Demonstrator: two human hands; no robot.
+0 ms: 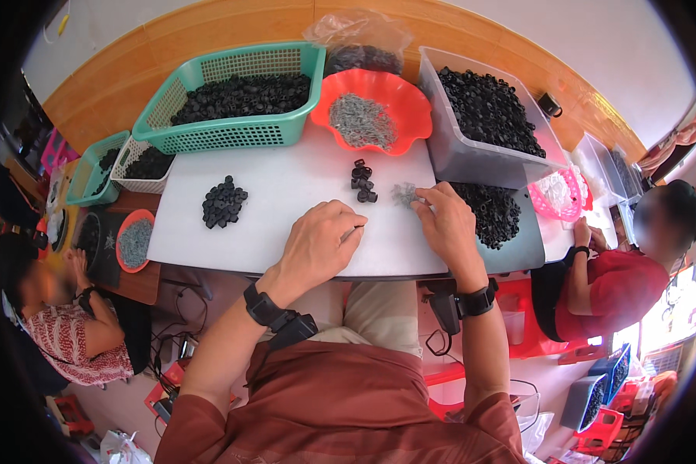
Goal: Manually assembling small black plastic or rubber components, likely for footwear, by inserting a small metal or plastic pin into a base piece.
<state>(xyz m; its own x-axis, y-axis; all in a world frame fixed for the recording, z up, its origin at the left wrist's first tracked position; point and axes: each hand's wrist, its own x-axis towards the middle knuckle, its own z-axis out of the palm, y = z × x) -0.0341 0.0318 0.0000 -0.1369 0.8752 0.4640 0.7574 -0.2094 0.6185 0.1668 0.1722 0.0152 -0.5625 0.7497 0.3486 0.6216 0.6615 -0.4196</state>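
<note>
Over the white table top (286, 174), my left hand (317, 241) is closed, its thumb and fingers together; anything inside them is hidden. Just right of it, my right hand (450, 224) has thumb and forefinger drawn together at the edge of a small heap of grey metal pins (402, 195). Whatever those fingertips pinch is too small to make out. Between and beyond my hands stands a short row of black plastic parts (362, 184). A larger pile of similar black pieces (224, 203) lies to the left.
Along the back are a green basket (232, 136) of black parts, a red bowl (414, 116) of grey metal pieces and a clear bin (479, 151) of black parts. More loose black parts (491, 216) lie at right. One person (611, 290) sits right, another (85, 332) left.
</note>
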